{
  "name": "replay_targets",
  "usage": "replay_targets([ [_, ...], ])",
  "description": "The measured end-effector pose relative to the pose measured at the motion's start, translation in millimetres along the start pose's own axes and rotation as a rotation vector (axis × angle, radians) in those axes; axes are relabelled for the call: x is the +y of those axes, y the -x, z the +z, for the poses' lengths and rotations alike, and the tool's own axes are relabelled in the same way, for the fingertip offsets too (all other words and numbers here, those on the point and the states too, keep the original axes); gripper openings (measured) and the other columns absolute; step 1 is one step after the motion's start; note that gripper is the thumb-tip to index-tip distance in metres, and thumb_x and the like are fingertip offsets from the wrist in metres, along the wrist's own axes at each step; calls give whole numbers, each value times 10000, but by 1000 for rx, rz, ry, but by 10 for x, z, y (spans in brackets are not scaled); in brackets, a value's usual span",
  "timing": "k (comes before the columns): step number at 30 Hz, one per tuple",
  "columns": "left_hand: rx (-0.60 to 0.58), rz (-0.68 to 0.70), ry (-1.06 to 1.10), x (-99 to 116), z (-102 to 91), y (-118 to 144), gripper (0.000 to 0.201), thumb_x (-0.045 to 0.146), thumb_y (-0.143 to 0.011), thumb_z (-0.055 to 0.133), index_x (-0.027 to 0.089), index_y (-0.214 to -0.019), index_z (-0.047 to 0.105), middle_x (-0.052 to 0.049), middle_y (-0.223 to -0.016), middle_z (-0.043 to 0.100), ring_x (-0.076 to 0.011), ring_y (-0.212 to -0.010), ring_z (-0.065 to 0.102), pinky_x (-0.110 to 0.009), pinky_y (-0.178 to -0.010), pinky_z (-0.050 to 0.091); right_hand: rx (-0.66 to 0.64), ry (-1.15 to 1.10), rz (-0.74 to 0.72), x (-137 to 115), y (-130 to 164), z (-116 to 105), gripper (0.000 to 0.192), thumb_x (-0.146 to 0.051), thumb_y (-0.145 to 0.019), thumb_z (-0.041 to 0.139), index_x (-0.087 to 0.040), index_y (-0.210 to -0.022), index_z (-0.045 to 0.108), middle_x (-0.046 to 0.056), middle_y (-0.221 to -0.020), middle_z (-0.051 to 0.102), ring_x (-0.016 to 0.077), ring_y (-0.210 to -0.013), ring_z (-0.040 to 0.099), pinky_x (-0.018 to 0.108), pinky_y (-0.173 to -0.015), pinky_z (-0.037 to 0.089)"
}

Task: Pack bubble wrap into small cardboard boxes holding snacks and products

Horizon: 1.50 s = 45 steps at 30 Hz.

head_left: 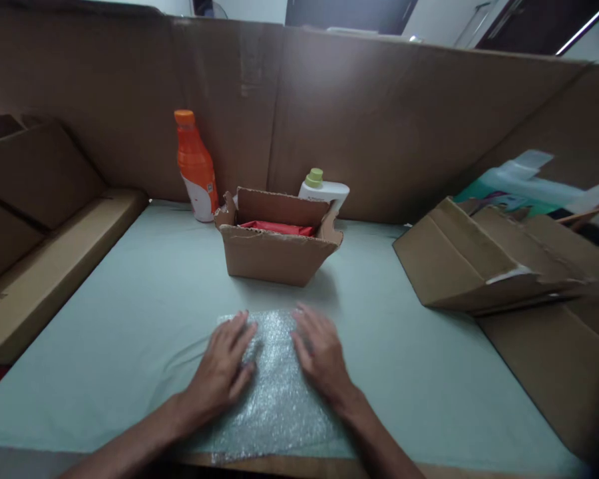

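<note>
A sheet of clear bubble wrap (274,392) lies flat at the front middle of the table, its near edge reaching the table's front edge. My left hand (225,362) rests on its left side, fingers spread and pointing away from me. On the right side lies my right hand (322,352), also with fingers stretched out over the wrap's far right part. Neither hand grips anything. Just beyond the wrap stands a small open cardboard box (274,256) with a red packet (278,228) showing inside; most of that packet is hidden by the box's front wall.
Behind the box stand an orange bottle (196,166) and a white bottle with a green cap (324,191). Cardboard boxes (459,259) and a container of green liquid (524,186) occupy the right. More cardboard (64,246) lines the left; a tall cardboard wall (354,120) closes the back.
</note>
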<state>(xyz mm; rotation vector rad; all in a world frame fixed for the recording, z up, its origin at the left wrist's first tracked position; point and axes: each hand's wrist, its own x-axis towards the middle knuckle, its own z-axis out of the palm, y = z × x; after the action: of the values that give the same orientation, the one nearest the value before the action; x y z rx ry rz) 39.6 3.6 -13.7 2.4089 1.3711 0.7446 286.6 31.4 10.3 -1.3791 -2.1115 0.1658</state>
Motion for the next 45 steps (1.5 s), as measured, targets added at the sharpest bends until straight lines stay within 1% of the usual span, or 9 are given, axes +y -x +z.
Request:
replay_targets([
  [3,-260,185,-155,88,-33,269,690,428,-982,529,266,-1592,251,-106,-1644,330,-322,-1522,289,-564,-1230,232,-178,76,-200,-202,289,113,422,-162,-961,499,-169,-1376,575,127,-1472,575,278,-1356,524,473,-1085,453],
  [6,-335,187,-218,-138,-233,356,689,531,-970,525,306,-1577,289,-73,-1656,304,-335,-1520,289,-557,-1212,263,-199,191,-168,-39,544,-10,450,-258,-978,537,-142,-1413,541,149,-1477,567,308,-1359,520,493,-1075,444],
  [11,-94,-76,-212,-467,-402,300,549,444,-965,520,186,-1449,493,-164,-1523,499,-375,-1414,438,-594,-1145,350,-100,255,2,332,574,-313,341,-313,-1032,447,-153,-1260,643,141,-1330,674,292,-1255,593,448,-996,469],
  [19,138,-312,23,-393,-180,-203,59,205,-781,612,200,-814,661,-133,-1295,642,-376,-1333,478,-610,-1130,356,-73,195,76,150,-89,36,238,-227,-952,526,-205,-1119,695,116,-1055,737,287,-1010,627,435,-903,468],
  [25,250,-396,264,-667,-350,-745,774,371,-760,726,153,-1448,447,-209,-1559,406,-402,-1441,380,-592,-1169,328,127,-133,322,428,-420,44,662,-401,-853,629,-125,-1435,480,220,-1443,543,390,-1316,493,569,-1069,392],
  [28,307,-404,388,-701,-301,-1118,720,360,-886,570,152,-1530,324,-197,-1540,441,-338,-1416,447,-520,-1129,413,174,-355,391,552,-752,105,648,-449,-854,582,-136,-1413,484,206,-1369,608,349,-1205,597,505,-974,494],
  [32,354,-392,482,-619,-171,-1330,563,275,-920,484,168,-1470,432,-146,-1350,629,-291,-1248,600,-482,-1062,486,160,-408,379,624,-1067,223,446,-403,-859,525,-178,-1238,597,136,-1079,738,276,-914,694,397,-787,554],
  [40,359,-363,330,-509,-255,-815,658,269,-924,548,207,-1542,332,-163,-1557,453,-321,-1437,433,-535,-1184,355,175,-370,390,481,-705,18,634,-447,-878,596,-136,-1423,501,209,-1386,612,354,-1240,598,546,-1030,475],
  [45,-4,-1,-61,-131,-62,-53,564,301,-963,515,211,-1509,406,-157,-1596,407,-328,-1490,358,-560,-1200,305,-62,-116,18,-71,64,109,502,-294,-974,522,-221,-1470,496,137,-1516,524,297,-1401,487,530,-1122,430],
])
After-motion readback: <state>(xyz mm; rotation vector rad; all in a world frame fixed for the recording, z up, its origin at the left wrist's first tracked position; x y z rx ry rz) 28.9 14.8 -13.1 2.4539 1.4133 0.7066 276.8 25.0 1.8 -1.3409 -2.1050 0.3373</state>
